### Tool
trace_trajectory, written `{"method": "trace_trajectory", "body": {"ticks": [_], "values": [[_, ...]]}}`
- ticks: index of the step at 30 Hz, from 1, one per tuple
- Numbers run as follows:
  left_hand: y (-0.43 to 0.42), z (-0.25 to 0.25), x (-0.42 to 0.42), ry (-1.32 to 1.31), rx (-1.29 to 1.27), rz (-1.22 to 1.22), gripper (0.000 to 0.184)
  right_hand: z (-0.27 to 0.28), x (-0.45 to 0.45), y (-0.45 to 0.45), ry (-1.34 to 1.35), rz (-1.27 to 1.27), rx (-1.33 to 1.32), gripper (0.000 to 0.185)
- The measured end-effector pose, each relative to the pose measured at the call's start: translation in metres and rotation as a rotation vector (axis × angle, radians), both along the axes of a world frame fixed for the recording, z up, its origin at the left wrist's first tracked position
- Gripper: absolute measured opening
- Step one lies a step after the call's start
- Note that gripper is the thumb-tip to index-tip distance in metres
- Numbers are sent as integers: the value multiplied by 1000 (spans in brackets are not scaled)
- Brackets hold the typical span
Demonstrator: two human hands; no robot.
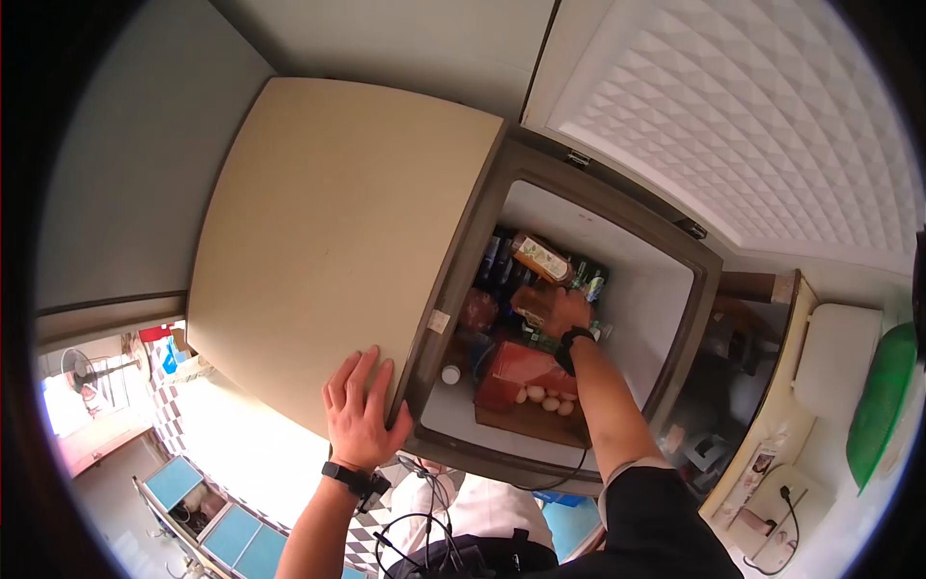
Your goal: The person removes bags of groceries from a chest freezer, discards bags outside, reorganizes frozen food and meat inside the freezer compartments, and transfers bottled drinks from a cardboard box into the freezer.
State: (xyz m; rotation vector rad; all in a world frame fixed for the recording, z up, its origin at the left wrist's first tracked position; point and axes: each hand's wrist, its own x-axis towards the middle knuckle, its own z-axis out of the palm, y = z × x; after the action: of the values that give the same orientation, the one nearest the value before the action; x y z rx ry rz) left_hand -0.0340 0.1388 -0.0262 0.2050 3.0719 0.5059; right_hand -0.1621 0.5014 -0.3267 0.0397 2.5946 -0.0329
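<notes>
Black sleeve (666, 511) on the right arm lies closest, with dark cables (439, 550) dangling over the person's front. Largest is the chest freezer (712, 280), its flat beige cover (338, 217) closed on the left side. To the right a white, diamond-patterned panel (752, 125) stands raised, leaving the compartment below it exposed.

Down in that well, a red carton (526, 367) sits near a labelled brown bottle (543, 259), an amber container (531, 305), and green bottles (595, 286). Pale eggs (551, 402) lie beside the carton, and a small white cap (450, 374) is off to the left.

It looks like the reaching-in stage: the right arm slants down over the rim, its wrist, in a dark band, just above the carton. The right hand (571, 311) is at the amber container, fingers pointing inward; I can't tell whether they grip it. The left hand (365, 415) lies palm down and released on the beige cover near its edge, fingers slightly spread. Working there calls for a secure hold and a forearm kept off the eggs.
</notes>
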Motion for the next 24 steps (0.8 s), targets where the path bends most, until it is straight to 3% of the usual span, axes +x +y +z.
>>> {"method": "trace_trajectory", "body": {"ticks": [2, 5, 7, 9, 11, 14, 18, 20, 21, 23, 24], "values": [[0, 0, 1, 10, -12, -10, 68, 3, 10, 6, 33, 8, -83, 66], [1, 3, 1, 18, -5, -9, 67, 73, 22, 3, 80, 73, -186, 59], [0, 3, 1, 29, 11, -12, 66, 115, 44, -4, 162, -34, -475, 61], [0, 5, 2, 38, 25, -8, 66, 153, 70, -17, 197, -89, -576, 63], [0, 7, 2, 37, 14, -8, 65, 164, 89, -24, 225, -133, -689, 64], [-2, 9, 1, 42, 44, -11, 65, 153, 113, -30, -79, -181, -652, 81], [-3, 9, 0, 39, 63, -4, 64, 112, 135, -33, 43, -245, -708, 75], [-3, 7, 0, 49, 43, -8, 63, 96, 133, -21, -143, -683, -1132, 61], [-3, 6, 0, 44, 49, -9, 63, 102, 125, -15, -145, -687, -1125, 61], [-4, 6, 0, 53, 47, -11, 63, 123, 108, -1, -902, -1173, -1474, 57], [-3, 7, 0, 53, 51, -8, 63, 115, 108, 6, -980, -1142, -1500, 58]]}}
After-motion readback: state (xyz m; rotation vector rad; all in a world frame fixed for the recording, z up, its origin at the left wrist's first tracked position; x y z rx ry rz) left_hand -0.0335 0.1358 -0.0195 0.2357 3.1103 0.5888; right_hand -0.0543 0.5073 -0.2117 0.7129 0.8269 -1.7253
